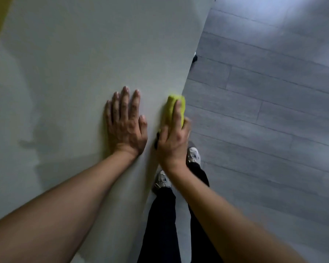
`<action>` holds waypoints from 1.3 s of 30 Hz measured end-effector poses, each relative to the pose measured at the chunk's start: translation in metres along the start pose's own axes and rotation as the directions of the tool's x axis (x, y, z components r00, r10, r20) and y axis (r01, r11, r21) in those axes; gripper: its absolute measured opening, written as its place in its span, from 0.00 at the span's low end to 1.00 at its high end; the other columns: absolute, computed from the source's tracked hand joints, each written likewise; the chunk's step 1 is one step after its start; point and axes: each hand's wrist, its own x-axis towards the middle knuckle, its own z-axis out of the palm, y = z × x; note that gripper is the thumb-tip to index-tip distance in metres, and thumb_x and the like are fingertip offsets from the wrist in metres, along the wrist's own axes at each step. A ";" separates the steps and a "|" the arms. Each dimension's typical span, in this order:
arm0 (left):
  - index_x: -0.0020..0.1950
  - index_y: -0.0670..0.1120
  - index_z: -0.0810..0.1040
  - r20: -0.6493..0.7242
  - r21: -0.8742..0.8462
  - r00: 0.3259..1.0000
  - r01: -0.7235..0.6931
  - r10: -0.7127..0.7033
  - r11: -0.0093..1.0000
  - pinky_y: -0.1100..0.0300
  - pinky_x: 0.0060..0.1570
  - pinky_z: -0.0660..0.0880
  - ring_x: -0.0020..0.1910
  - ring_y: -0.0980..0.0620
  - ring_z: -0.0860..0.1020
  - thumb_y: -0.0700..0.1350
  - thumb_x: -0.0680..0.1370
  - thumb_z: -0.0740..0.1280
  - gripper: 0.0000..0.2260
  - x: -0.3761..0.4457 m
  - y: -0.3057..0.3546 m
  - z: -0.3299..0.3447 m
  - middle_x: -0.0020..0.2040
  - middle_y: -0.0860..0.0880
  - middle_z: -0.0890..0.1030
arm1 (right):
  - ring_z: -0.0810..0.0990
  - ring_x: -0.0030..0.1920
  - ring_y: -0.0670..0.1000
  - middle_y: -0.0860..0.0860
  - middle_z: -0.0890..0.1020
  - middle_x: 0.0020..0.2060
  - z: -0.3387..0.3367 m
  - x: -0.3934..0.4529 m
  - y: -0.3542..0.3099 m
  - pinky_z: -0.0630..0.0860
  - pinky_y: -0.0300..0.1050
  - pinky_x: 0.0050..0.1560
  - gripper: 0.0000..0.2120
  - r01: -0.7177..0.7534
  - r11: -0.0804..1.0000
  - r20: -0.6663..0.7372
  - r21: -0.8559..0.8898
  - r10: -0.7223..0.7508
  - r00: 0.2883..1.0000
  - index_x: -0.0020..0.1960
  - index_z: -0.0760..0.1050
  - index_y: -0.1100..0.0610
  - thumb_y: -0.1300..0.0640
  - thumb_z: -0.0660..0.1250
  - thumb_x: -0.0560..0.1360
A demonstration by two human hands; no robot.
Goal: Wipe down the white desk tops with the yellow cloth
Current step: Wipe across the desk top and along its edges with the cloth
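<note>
Gripping the yellow cloth (174, 108) lengthwise along the desk (84, 54) edge, right hand (172, 141); left hand (125, 124) flat

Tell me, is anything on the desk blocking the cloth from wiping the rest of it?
Only the person's own left hand, lying flat on the white desk just beside the yellow cloth that the right hand holds at the desk's edge. No other object shows on the desk.

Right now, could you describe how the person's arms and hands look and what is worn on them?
Both forearms are bare up to the frame edge, with no sleeve showing. The left hand and right hand wear no gloves, and no rings, watch or wristband are visible.
</note>
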 end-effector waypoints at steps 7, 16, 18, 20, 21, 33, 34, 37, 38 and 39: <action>0.84 0.47 0.62 0.013 -0.019 1.000 -0.005 0.005 1.000 0.40 0.81 0.54 0.82 0.38 0.60 0.53 0.83 0.55 0.29 -0.002 0.002 -0.003 0.84 0.42 0.61 | 0.73 0.57 0.64 0.61 0.70 0.63 0.008 -0.040 -0.010 0.75 0.60 0.59 0.36 -0.113 0.991 -0.021 -0.065 0.112 0.993 0.83 0.51 0.49 0.57 0.54 0.75; 0.82 0.47 0.68 -0.043 -0.018 0.999 -0.017 0.016 1.000 0.40 0.80 0.57 0.80 0.36 0.65 0.54 0.80 0.56 0.29 0.002 -0.001 0.004 0.81 0.41 0.66 | 0.72 0.64 0.63 0.60 0.68 0.66 0.009 0.097 -0.029 0.72 0.63 0.65 0.33 -0.237 0.966 -0.080 -0.106 0.230 0.970 0.83 0.46 0.46 0.58 0.55 0.82; 0.81 0.46 0.69 -0.049 -0.035 0.999 -0.013 0.012 0.999 0.40 0.80 0.57 0.79 0.36 0.65 0.54 0.80 0.57 0.29 0.003 -0.001 0.004 0.81 0.40 0.67 | 0.73 0.61 0.64 0.61 0.68 0.65 0.012 0.073 -0.023 0.73 0.63 0.64 0.33 -0.199 0.975 -0.101 -0.097 0.189 0.977 0.83 0.49 0.48 0.57 0.54 0.80; 0.81 0.46 0.68 -0.037 -0.045 0.999 -0.013 0.011 0.999 0.39 0.80 0.56 0.80 0.36 0.65 0.53 0.80 0.57 0.29 0.002 -0.002 0.003 0.81 0.40 0.66 | 0.73 0.60 0.65 0.63 0.68 0.66 0.018 0.017 -0.014 0.74 0.63 0.63 0.34 -0.152 0.987 -0.092 -0.059 0.147 0.985 0.83 0.51 0.50 0.57 0.54 0.78; 0.81 0.46 0.68 -0.027 -0.048 1.000 -0.013 0.012 0.999 0.40 0.80 0.56 0.80 0.36 0.64 0.53 0.81 0.58 0.28 0.001 -0.002 0.002 0.81 0.40 0.66 | 0.72 0.62 0.65 0.62 0.67 0.68 0.019 -0.019 -0.010 0.73 0.63 0.63 0.35 -0.137 0.989 -0.045 -0.048 0.134 0.990 0.83 0.49 0.49 0.58 0.55 0.78; 0.82 0.44 0.66 0.038 -0.097 0.999 0.012 -0.009 0.995 0.45 0.79 0.56 0.80 0.36 0.64 0.46 0.83 0.56 0.26 -0.115 -0.009 -0.036 0.82 0.37 0.64 | 0.66 0.69 0.65 0.62 0.62 0.74 0.015 -0.056 -0.011 0.68 0.60 0.67 0.35 -0.174 0.980 0.028 -0.101 0.178 0.984 0.83 0.45 0.49 0.59 0.57 0.81; 0.82 0.44 0.66 0.049 -0.100 0.998 0.048 -0.044 0.994 0.44 0.80 0.57 0.80 0.37 0.63 0.46 0.84 0.56 0.25 -0.146 -0.009 -0.042 0.82 0.38 0.63 | 0.67 0.69 0.65 0.62 0.63 0.74 0.014 -0.034 -0.015 0.68 0.59 0.67 0.34 -0.188 0.975 0.009 -0.118 0.191 0.982 0.83 0.46 0.49 0.59 0.57 0.81; 0.82 0.44 0.65 0.118 -0.075 0.991 0.076 -0.066 0.994 0.41 0.80 0.58 0.82 0.38 0.60 0.47 0.85 0.53 0.25 -0.217 -0.015 -0.053 0.83 0.40 0.62 | 0.66 0.70 0.64 0.61 0.64 0.73 0.007 0.019 -0.026 0.66 0.58 0.70 0.34 -0.217 0.968 -0.004 -0.126 0.219 0.976 0.83 0.45 0.48 0.59 0.55 0.82; 0.82 0.44 0.66 0.124 -0.066 0.991 0.067 -0.059 0.996 0.41 0.80 0.58 0.82 0.38 0.60 0.48 0.85 0.53 0.25 -0.230 -0.020 -0.055 0.83 0.40 0.62 | 0.66 0.71 0.63 0.60 0.64 0.73 0.005 0.028 -0.025 0.67 0.58 0.70 0.34 -0.224 0.966 0.005 -0.132 0.227 0.974 0.83 0.44 0.47 0.59 0.54 0.82; 0.82 0.44 0.66 0.126 -0.061 0.991 0.058 -0.050 0.996 0.42 0.80 0.57 0.82 0.39 0.60 0.48 0.85 0.52 0.25 -0.236 -0.026 -0.057 0.83 0.41 0.62 | 0.65 0.72 0.62 0.60 0.64 0.74 0.004 0.032 -0.024 0.67 0.59 0.70 0.34 -0.229 0.964 0.015 -0.133 0.233 0.972 0.83 0.44 0.47 0.59 0.54 0.82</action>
